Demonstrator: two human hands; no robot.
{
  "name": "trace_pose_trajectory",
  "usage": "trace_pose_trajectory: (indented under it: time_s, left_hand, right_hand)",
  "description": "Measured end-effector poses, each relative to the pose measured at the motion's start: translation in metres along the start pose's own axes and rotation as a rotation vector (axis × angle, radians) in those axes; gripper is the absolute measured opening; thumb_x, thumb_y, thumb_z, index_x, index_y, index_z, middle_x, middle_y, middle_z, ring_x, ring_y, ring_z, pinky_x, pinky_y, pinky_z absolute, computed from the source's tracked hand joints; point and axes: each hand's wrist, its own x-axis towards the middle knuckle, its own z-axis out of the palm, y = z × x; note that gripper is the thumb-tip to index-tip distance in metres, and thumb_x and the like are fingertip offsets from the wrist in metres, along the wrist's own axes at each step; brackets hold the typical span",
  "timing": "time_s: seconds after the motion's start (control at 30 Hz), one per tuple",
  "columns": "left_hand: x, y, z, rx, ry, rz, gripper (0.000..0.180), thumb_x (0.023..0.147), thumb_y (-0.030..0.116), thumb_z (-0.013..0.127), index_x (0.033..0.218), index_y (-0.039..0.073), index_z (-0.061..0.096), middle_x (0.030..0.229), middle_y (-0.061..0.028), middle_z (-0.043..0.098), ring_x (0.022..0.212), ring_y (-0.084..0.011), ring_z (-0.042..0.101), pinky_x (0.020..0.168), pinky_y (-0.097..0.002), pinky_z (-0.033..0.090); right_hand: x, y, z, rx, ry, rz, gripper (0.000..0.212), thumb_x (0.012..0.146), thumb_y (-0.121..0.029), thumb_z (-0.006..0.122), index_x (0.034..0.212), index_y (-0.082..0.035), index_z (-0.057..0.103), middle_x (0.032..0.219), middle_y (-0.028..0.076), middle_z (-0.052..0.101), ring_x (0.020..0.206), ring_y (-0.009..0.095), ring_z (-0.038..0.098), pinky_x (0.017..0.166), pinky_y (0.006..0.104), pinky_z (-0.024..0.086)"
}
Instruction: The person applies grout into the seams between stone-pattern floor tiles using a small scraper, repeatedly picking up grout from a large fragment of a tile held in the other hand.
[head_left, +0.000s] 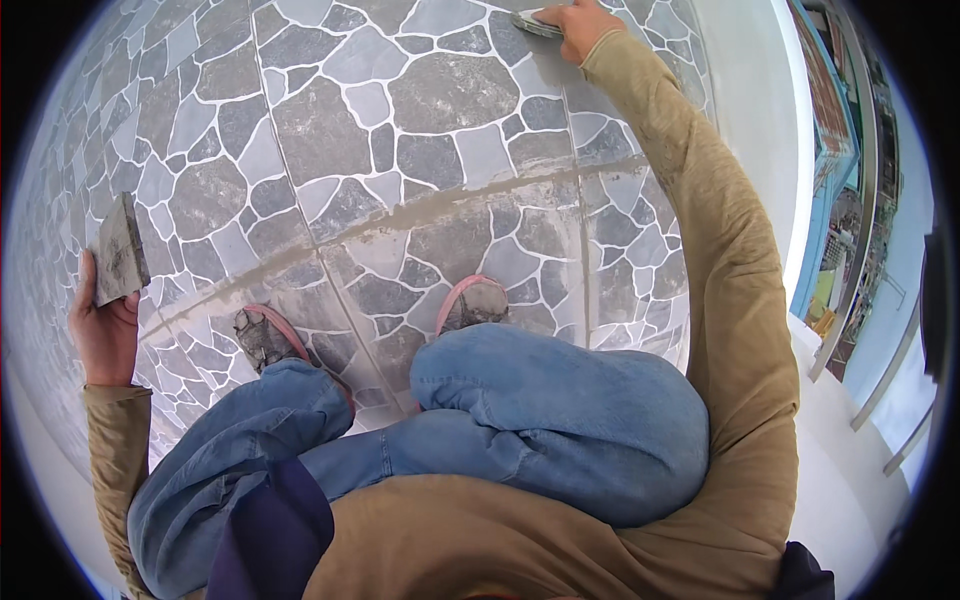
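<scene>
My left hand (108,335), at the left, holds up a flat, squarish grey board (121,255) smeared with mortar. Its thumb and fingers grip the board's lower end, above the floor. Far off at the upper right, my right hand (583,28) is closed on a flat grey-green spreader (537,23), pressed low against the tiles. The spreader's exact kind is partly hidden by the fingers. Below both hands lies a floor of stone-patterned tiles (450,92) with white lines. A joint smeared with grey grout (440,212) crosses it from left to right.
My two dirty shoes (268,335) with pink edges stand on the tiles, just nearer than the grouted joint. A white wall or ledge (758,110) runs along the right. Beyond it are metal railings (868,190) and a blue structure lower down.
</scene>
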Motion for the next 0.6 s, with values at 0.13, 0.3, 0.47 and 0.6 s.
trace_pose_trajectory:
  time_s: [0.13,0.3,0.47,0.6]
  left_hand:
    - [0.006,0.001,0.01,0.005,-0.009,0.024,0.039,0.104,0.019,0.04,0.14,0.006,0.046,0.125,-0.0111,0.061,0.098,-0.0174,0.067,0.071,-0.0266,0.06]
    - [0.004,0.002,0.03,-0.006,-0.079,-0.039,0.039,0.104,0.018,0.041,0.141,0.006,0.045,0.126,-0.0107,0.061,0.099,-0.0172,0.067,0.07,-0.0261,0.059]
    - [0.005,0.006,0.007,0.04,-0.026,-0.097,0.039,0.104,0.018,0.041,0.141,0.006,0.046,0.127,-0.0108,0.06,0.101,-0.0173,0.067,0.072,-0.0258,0.06]
    - [-0.004,-0.008,-0.006,0.006,-0.125,0.035,0.041,0.104,0.018,0.041,0.143,0.005,0.042,0.134,-0.0144,0.054,0.109,-0.0212,0.064,0.078,-0.0286,0.06]
  right_hand:
    - [-0.06,-0.018,0.008,-0.076,-0.073,-0.065,0.052,0.08,-0.017,0.07,0.13,-0.024,0.059,0.124,-0.005,0.062,0.116,0.024,0.054,0.091,0.0372,0.054]
    - [-0.108,-0.014,-0.007,-0.058,-0.269,-0.034,0.05,0.08,-0.021,0.071,0.129,-0.021,0.059,0.124,-0.005,0.062,0.111,0.025,0.055,0.093,0.0377,0.053]
    - [-0.121,0.041,-0.009,0.138,0.081,-0.256,0.06,0.073,-0.002,0.069,0.13,-0.021,0.059,0.131,-0.004,0.06,0.119,0.027,0.053,0.095,0.0393,0.052]
    - [-0.108,0.037,0.021,0.111,0.186,-0.522,0.072,0.067,0.009,0.066,0.132,-0.022,0.058,0.137,-0.004,0.056,0.125,0.027,0.05,0.101,0.0403,0.048]
